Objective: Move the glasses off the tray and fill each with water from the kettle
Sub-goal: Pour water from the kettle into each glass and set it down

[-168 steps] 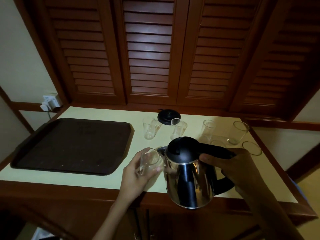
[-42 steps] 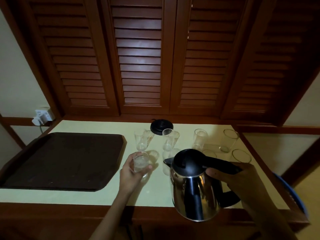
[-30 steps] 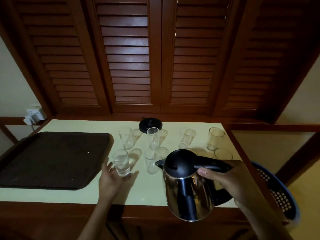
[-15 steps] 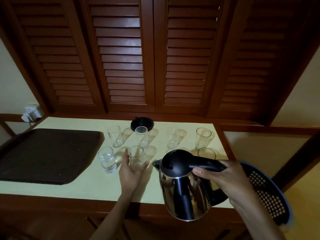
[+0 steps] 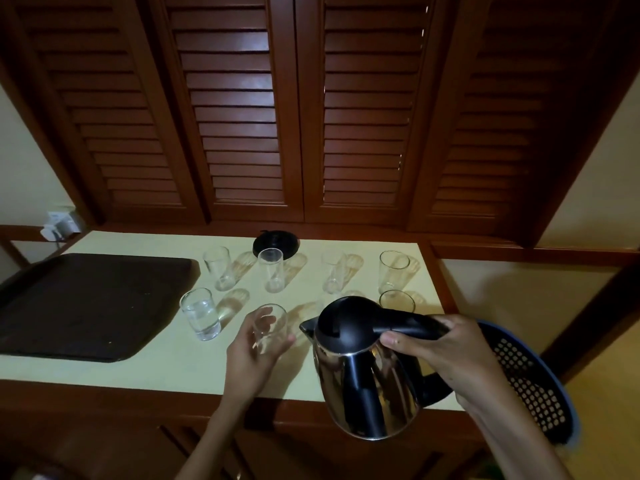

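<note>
While holding a clear, straight-sided drinking glass [image 5: 270, 325] in the curled fingers and thumb of the left hand [image 5: 254, 351], grips with the right hand [image 5: 440, 351] the black handle of a rounded stainless-steel kettle with a black lid [image 5: 367, 386]. Holds that kettle in the air over the near edge of the pale yellow countertop [image 5: 166, 362], spout turned left, just beside the held glass. Cannot tell whether this glass stands on the counter or hangs just above it. To its left, near the tray's corner: a second clear glass with water in it [image 5: 201, 315]. Farther back: a row of four more clear glasses [image 5: 272, 271], and a fifth [image 5: 396, 301] just behind the kettle lid. Behind the row, a round black kettle base [image 5: 275, 242]. At far left, a dark brown rectangular tray [image 5: 86, 306], with every visible glass off it, on the countertop. At right, under the right forearm, a blue perforated plastic basket [image 5: 530, 375].
</note>
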`<state>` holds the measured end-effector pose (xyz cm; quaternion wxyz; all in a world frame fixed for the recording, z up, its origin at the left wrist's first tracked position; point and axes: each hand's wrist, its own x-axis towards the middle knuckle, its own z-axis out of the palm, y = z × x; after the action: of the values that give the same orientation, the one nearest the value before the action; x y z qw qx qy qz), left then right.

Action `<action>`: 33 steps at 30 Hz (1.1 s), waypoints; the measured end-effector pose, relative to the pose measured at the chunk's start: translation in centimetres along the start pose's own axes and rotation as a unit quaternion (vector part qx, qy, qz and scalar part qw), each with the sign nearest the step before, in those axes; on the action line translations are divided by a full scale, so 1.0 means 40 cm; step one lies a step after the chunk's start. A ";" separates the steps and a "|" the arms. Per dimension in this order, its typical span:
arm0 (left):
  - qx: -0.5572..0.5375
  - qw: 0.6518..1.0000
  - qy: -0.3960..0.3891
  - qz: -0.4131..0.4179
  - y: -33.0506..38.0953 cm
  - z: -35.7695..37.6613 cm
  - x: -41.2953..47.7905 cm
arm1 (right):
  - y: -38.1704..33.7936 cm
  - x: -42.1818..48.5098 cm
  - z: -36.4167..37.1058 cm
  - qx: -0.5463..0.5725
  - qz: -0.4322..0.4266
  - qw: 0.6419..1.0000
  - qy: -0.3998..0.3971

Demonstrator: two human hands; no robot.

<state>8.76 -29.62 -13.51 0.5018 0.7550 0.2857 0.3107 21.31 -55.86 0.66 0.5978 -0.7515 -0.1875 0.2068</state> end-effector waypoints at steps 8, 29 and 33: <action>-0.011 0.999 -0.045 0.016 0.028 0.009 -0.093 | 0.007 0.007 -0.013 -0.045 0.020 0.998 -0.034; 0.019 0.999 -0.046 0.016 0.039 0.034 -0.119 | -0.051 0.037 0.006 -0.229 0.053 0.972 -0.029; 0.017 0.998 -0.055 0.017 0.036 0.030 -0.119 | -0.056 0.043 0.011 -0.244 0.047 0.968 -0.022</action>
<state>6.79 -34.34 -13.39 0.4986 0.7840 0.2501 0.2724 22.44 -54.11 2.62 0.3813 -0.8781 -0.2098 0.1990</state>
